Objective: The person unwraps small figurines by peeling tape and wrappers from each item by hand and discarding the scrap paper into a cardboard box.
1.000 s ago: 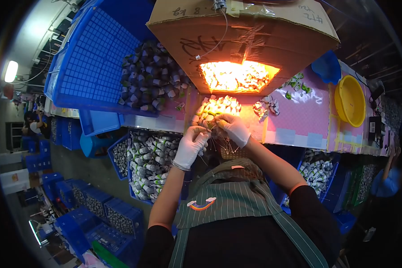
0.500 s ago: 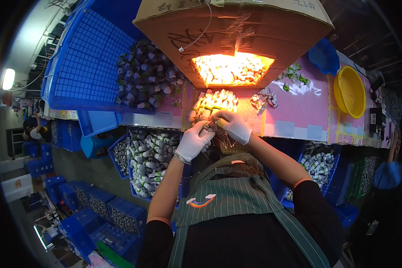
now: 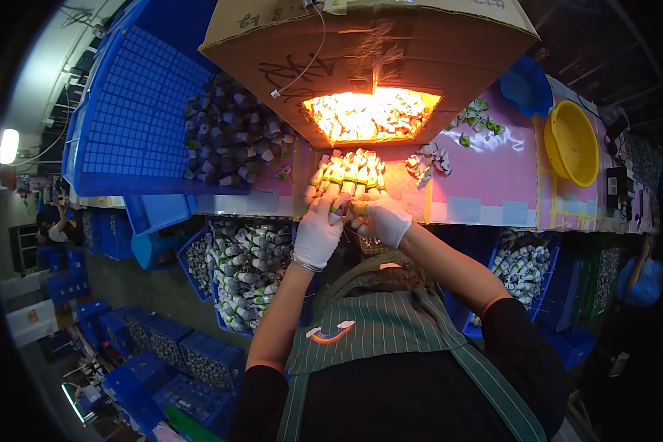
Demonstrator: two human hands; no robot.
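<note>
In white gloves, my left hand [image 3: 320,234] and my right hand [image 3: 384,219] meet at the table's front edge, fingers closed around small pieces. What each one holds is too small and hidden to name. Just beyond the fingertips, a row of white-and-green pieces [image 3: 352,171] lies under bright light. Behind the row stands a cardboard box [image 3: 272,55], its lit opening showing many more small pieces [image 3: 372,114]. Thin strands hang below my right hand.
A blue crate [image 3: 144,110] with dark pieces [image 3: 232,132] stands left. Crates of white-and-green pieces [image 3: 247,272] sit below the table on both sides. Right are green scraps [image 3: 479,118], a blue basin [image 3: 527,85] and a yellow basin [image 3: 572,144]. People are at the far left and right.
Both hands have moved slightly up toward the row of pieces, whose tips now show more neatly side by side. The view has shifted, so the box sits further left.
</note>
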